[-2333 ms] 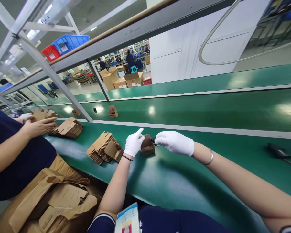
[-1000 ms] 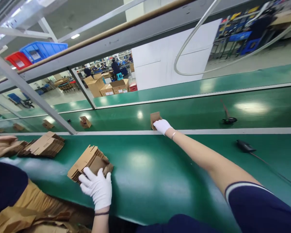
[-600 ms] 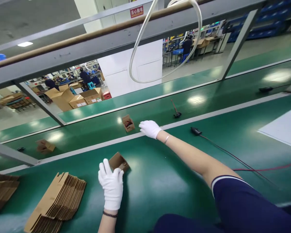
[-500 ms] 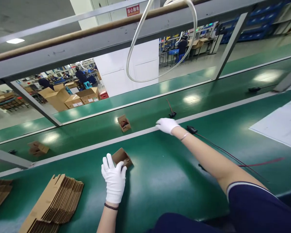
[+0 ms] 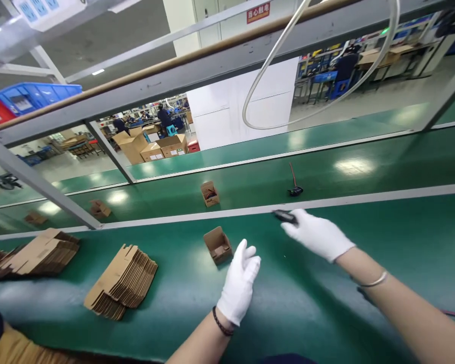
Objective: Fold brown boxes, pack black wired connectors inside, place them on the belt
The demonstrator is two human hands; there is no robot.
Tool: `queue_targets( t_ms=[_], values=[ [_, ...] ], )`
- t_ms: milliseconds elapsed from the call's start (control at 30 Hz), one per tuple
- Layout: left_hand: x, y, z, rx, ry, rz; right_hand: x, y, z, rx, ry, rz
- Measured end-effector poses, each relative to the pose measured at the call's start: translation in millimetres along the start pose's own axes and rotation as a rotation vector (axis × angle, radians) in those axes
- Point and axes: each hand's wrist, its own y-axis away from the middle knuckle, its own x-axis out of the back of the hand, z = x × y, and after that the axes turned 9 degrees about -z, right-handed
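White gloves cover both of my hands. My right hand [image 5: 318, 233] pinches a small black part [image 5: 285, 216] above the near green surface [image 5: 182, 303], close to the pale divider strip. My left hand [image 5: 238, 283] is just right of an open cardboard box [image 5: 217, 246], with its fingers apart and nothing in them. Inside that box only bare cardboard shows. Beyond the strip, on the far belt [image 5: 250, 184], sit another small box [image 5: 210, 194] with dark items inside and a black part with a red wire [image 5: 296, 191].
Stacked flat cardboard pieces [image 5: 123, 283] lie left of my left hand, with another pile [image 5: 41, 253] farther left. A metal frame [image 5: 109, 151] with posts stands over the belt. A pale hose [image 5: 250, 96] hangs from it. People sit in the background.
The view has swung left. My right hand has taken hold of a black part near the strip. My left hand has moved off the open box to its right side.
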Motion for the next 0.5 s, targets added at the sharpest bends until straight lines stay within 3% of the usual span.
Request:
queue_targets(
  t_ms=[67, 167, 233, 300, 400, 500],
  values=[
    [-7.3, -8.7, 5.1, 0.006, 0.179, 0.006, -5.3, 18.8, -52.5, 0.249, 0.114, 0.114],
    [0.7, -16.4, 14.3, -0.114, 0.273, 0.174, -12.2, 43.1, -100.8, 0.585, 0.181, 0.150],
    [17.6, -14.5, 21.1, -0.174, 0.294, 0.246, -11.4, 50.6, -109.0, 0.702, 0.163, 0.119],
    [37.5, -7.7, 27.3, -0.175, 0.302, 0.207, -4.9, 50.6, -105.2, 0.795, 0.119, 0.084],
    [58.2, 4.1, 33.1, -0.079, 0.249, 0.044, 11.3, 41.8, -96.6, 0.883, 0.050, 0.110],
    [59.8, 11.0, 34.8, 0.050, 0.117, -0.150, 24.2, 30.5, -99.0, 0.878, -0.054, 0.154]
  ],
)
